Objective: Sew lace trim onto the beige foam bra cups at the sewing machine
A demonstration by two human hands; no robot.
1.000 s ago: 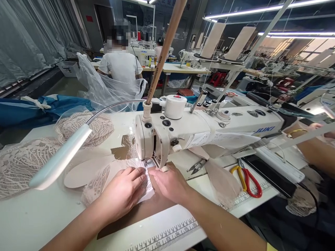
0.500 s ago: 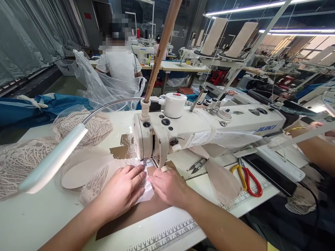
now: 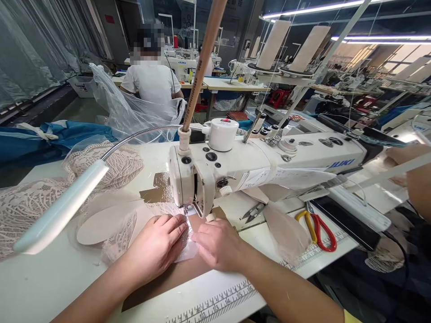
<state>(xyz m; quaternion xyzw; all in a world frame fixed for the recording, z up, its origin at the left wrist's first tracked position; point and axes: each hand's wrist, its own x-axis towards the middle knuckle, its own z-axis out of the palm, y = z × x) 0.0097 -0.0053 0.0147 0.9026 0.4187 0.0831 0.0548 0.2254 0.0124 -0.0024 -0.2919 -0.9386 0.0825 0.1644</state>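
My left hand (image 3: 164,237) lies over a piece of pale lace fabric (image 3: 186,242), its fingers bent a little and pressing the lace down just in front of the sewing machine's presser foot (image 3: 187,209). Beside it, my right hand (image 3: 220,244) is closed, thumb and fingertips pinching the lace's right edge. The fingertips of both hands are close together. Above them stands the white head of the sewing machine (image 3: 183,179). Leftward, the lace runs on into a beige cup-shaped piece (image 3: 97,222). Brown sheeting (image 3: 151,287) covers the table under my hands.
Thread snips (image 3: 254,211), red and yellow scissors (image 3: 325,233) and a black phone (image 3: 343,222) lie right of the machine. A lamp (image 3: 63,206) on a bendy neck hangs over lace cups (image 3: 111,161) at left. Another person's arm (image 3: 417,179) is at far right.
The view has shifted slightly. My hands stay on the lace by the presser foot, the right hand's fingertips a little lower. The other person's arm at right has moved.
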